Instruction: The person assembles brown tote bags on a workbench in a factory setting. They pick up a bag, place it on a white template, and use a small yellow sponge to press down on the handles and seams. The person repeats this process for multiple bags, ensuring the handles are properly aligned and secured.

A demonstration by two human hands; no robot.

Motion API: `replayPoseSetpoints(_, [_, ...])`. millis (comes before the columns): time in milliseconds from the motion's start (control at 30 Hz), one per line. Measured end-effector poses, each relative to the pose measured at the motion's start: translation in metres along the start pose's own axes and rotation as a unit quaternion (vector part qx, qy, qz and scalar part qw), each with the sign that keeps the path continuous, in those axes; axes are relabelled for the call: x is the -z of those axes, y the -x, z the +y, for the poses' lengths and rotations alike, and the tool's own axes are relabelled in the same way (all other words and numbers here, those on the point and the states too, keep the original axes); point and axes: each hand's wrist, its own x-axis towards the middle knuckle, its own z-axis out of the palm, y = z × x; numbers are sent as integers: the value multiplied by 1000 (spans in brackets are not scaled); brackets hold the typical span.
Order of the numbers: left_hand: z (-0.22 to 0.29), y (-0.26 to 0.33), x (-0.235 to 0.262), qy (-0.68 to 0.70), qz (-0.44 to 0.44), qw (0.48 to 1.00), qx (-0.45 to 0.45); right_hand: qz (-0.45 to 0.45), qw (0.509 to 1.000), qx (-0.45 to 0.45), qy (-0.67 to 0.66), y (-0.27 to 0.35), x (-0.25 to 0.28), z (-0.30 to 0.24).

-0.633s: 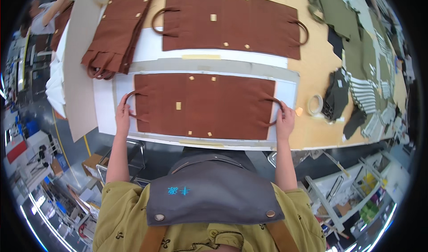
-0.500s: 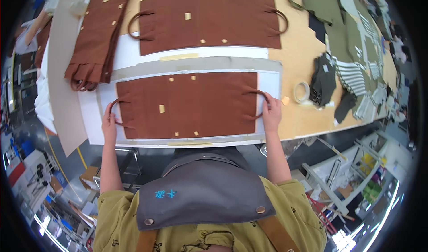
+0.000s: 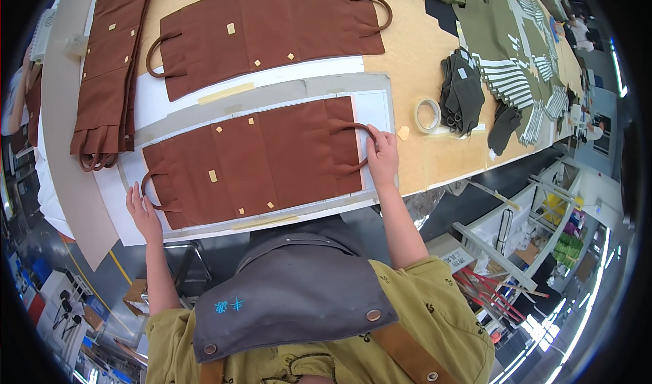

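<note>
A flat brown fabric bag panel [image 3: 255, 160] with small tan tags lies on a white and grey template sheet [image 3: 377, 109] at the near edge of the table. My left hand [image 3: 141, 211] rests at the panel's left end on its loop handle [image 3: 151, 192]. My right hand [image 3: 382, 156] presses on the right loop handle [image 3: 360, 146], fingers spread on the fabric. A second brown panel [image 3: 272, 27] lies flat farther back.
A stack of brown panels [image 3: 105, 78] hangs at the left. A roll of tape [image 3: 427, 115] sits to the right, beside dark folded pieces [image 3: 462, 92] and striped and olive fabric [image 3: 523, 78]. Metal racks [image 3: 516, 248] stand below the table edge.
The view has swung so the table appears tilted. Both hands stay at the two handle ends of the near panel.
</note>
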Motion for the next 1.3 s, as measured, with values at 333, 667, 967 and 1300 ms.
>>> replayPoseSetpoints(333, [55,26,-7,-1,3,996,-84,0,1000,13,-5,0,-2,5])
replayPoseSetpoints(667, [82,51,-16,-80,-57,986,-134,-8,1000,-3,-24,0,3,-1])
replayPoseSetpoints(967, [103,48,-28,-45,-67,982,-171,-2,1000,7,-16,-1,2,5])
replayPoseSetpoints(1300, [241,26,-85,13,-148,910,-387,-11,1000,15,-21,-2,1,6])
